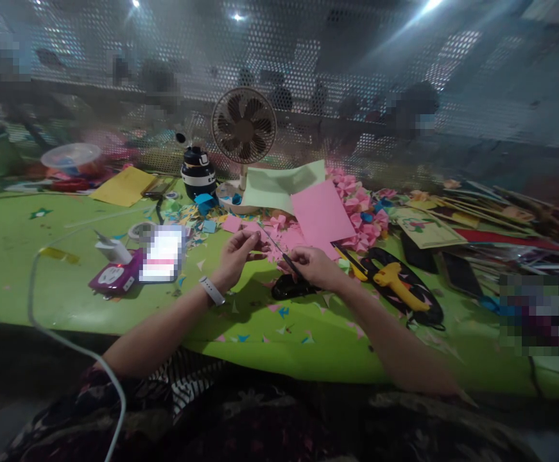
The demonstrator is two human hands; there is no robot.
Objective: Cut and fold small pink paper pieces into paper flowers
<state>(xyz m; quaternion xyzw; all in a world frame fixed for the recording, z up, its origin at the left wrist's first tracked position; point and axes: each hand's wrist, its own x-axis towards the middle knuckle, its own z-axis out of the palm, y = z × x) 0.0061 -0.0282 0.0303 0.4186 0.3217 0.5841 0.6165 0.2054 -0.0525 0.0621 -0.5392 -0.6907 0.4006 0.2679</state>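
My right hand (312,264) is closed round a thin tool (287,260) with a dark handle. Its slender shaft points up and left, toward the fingers of my other hand. My left hand (239,253), with a pale watch strap on the wrist, has thumb and forefinger pressed together; whatever they pinch is too small to make out. Small pink paper pieces (232,223) lie just beyond it. A pink sheet (321,215) rests behind my right hand, partly over a pale green sheet (279,186). Below that hand lies a black object (292,287), partly hidden.
A yellow glue gun (402,285) lies on a black tray at right, beside a yellow-handled cutter (356,266). Folded pink paper shapes (356,205) are heaped behind. A fan (244,126) and bottle (198,174) stand at the back. A lit phone (162,253), purple power strip (115,274) and white cable (74,346) are left.
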